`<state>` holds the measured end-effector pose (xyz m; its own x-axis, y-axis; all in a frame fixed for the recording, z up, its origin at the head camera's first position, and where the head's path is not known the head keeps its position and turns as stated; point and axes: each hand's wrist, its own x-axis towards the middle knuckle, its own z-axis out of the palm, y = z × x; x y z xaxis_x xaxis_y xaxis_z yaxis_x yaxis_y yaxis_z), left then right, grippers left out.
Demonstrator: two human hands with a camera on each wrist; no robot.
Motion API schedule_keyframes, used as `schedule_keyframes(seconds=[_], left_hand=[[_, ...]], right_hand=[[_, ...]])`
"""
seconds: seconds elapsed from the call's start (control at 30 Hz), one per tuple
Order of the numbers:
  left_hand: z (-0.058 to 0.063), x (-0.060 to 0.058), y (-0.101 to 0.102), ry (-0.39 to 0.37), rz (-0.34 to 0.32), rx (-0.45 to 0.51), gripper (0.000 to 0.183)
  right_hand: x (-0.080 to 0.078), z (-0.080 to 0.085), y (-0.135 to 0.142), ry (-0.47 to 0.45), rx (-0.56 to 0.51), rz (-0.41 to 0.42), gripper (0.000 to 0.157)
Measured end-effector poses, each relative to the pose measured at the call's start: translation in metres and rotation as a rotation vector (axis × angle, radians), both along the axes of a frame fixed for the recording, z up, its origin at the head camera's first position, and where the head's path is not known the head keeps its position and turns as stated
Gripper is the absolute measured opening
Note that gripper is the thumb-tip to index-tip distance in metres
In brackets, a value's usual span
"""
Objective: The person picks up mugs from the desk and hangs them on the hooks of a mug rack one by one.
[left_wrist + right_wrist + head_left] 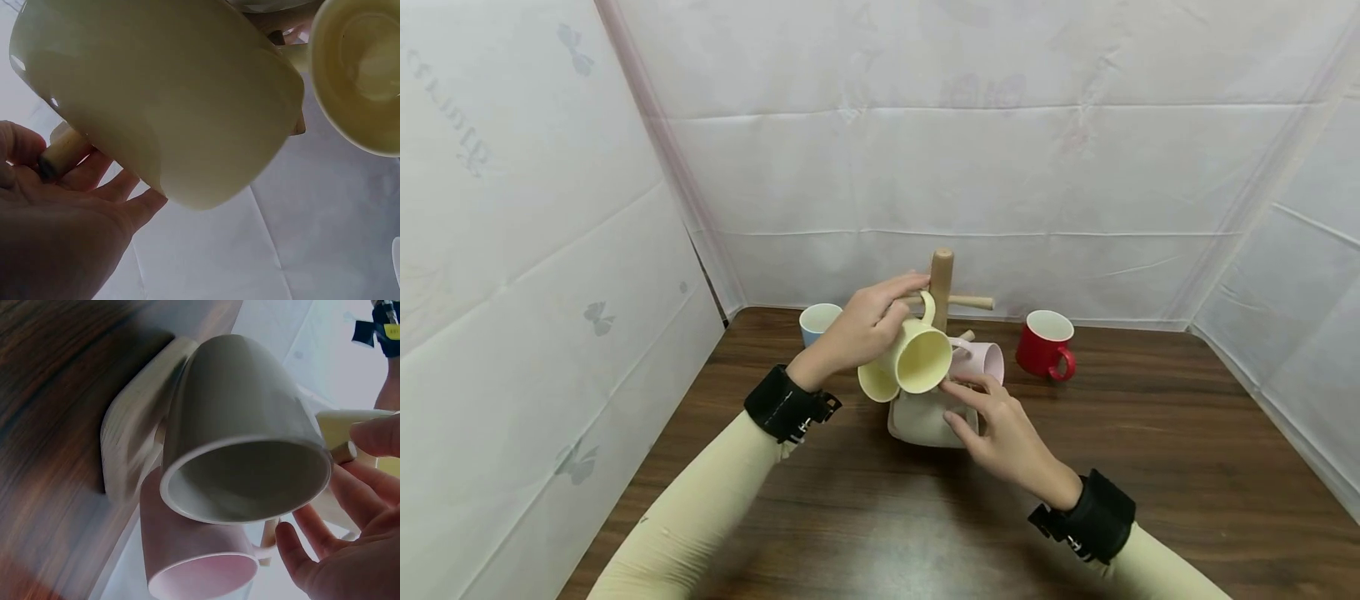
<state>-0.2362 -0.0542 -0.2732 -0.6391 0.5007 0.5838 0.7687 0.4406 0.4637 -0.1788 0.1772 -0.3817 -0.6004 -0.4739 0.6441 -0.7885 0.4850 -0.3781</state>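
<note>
A wooden mug rack (942,275) stands on the table with mugs on its pegs. A yellow mug (922,360) hangs high, mouth toward me; a second yellow mug (877,382) is lower left. A pink mug (988,362) and, in front, a whitish mug (925,419) hang on it too. My left hand (874,321) holds an upper peg (65,152) between thumb and fingers, its fingertips against the upper yellow mug. Beside the whitish mug, my right hand (1000,429) has its fingers spread around a peg tip (344,452); whether they touch it is unclear.
A red mug (1045,344) stands upright at the back right of the dark wooden table (865,533). At the back left, a blue mug (818,321) is partly hidden behind my left hand. White sheets (1000,167) wall the table at the back and sides.
</note>
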Motion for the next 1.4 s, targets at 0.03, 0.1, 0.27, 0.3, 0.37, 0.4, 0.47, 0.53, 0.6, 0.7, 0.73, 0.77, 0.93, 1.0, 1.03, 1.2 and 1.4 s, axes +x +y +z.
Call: schedule_keyframes(seconds=[0.03,0.1,0.27,0.3,0.37,0.4,0.47,0.53,0.6,0.7,0.73,0.77,0.93,1.0,1.03,1.2,1.4], left_hand=[[0.001,0.000,0.000,-0.002,-0.002,0.000,0.044],[0.002,-0.001,-0.001,-0.005,-0.002,-0.003,0.044],[0.004,-0.002,-0.002,-0.016,0.002,-0.003,0.042],[0.004,-0.003,-0.003,-0.018,0.005,-0.003,0.041],[0.005,-0.004,-0.003,-0.015,0.011,-0.006,0.041],[0.005,-0.004,-0.003,-0.011,0.010,-0.007,0.040],[0.006,-0.006,-0.003,0.003,0.006,-0.010,0.040],[0.006,-0.007,-0.004,0.014,-0.002,-0.009,0.040],[0.007,-0.008,-0.005,0.018,-0.011,-0.005,0.040],[0.008,-0.009,-0.007,0.004,-0.014,0.000,0.041],[0.008,-0.009,-0.007,-0.004,-0.014,-0.001,0.042],[0.008,-0.009,-0.008,-0.008,-0.013,-0.001,0.042],[0.009,-0.012,-0.011,-0.020,-0.016,-0.003,0.042],[0.010,-0.014,-0.012,-0.022,-0.015,0.001,0.042],[0.010,-0.014,-0.013,-0.026,-0.014,0.003,0.042],[0.010,-0.017,-0.015,-0.046,-0.018,0.015,0.041],[0.008,-0.019,-0.016,-0.043,-0.002,0.020,0.041]], right_hand=[[0.001,0.000,-0.002,-0.001,0.001,0.004,0.043],[0.003,0.000,-0.005,-0.003,0.002,0.011,0.045],[0.006,0.000,-0.015,0.011,0.011,0.019,0.048],[0.006,0.000,-0.016,0.017,0.015,0.020,0.049],[0.007,0.000,-0.020,0.028,0.025,0.023,0.051],[0.007,0.000,-0.022,0.032,0.031,0.023,0.052],[0.008,-0.001,-0.025,0.036,0.041,0.023,0.053],[0.009,-0.001,-0.028,0.041,0.053,0.021,0.055],[0.011,-0.001,-0.031,0.044,0.064,0.019,0.056],[0.014,0.000,-0.037,0.046,0.084,0.011,0.059],[0.015,0.001,-0.039,0.043,0.089,0.005,0.059],[0.017,0.001,-0.041,0.039,0.095,-0.003,0.060],[0.024,0.005,-0.055,0.026,0.112,-0.065,0.060],[0.027,0.006,-0.061,0.036,0.112,-0.090,0.059],[0.027,0.006,-0.064,0.044,0.110,-0.102,0.059],[0.030,0.007,-0.077,0.062,0.086,-0.164,0.058],[0.032,0.005,-0.085,0.021,0.047,-0.228,0.057]])
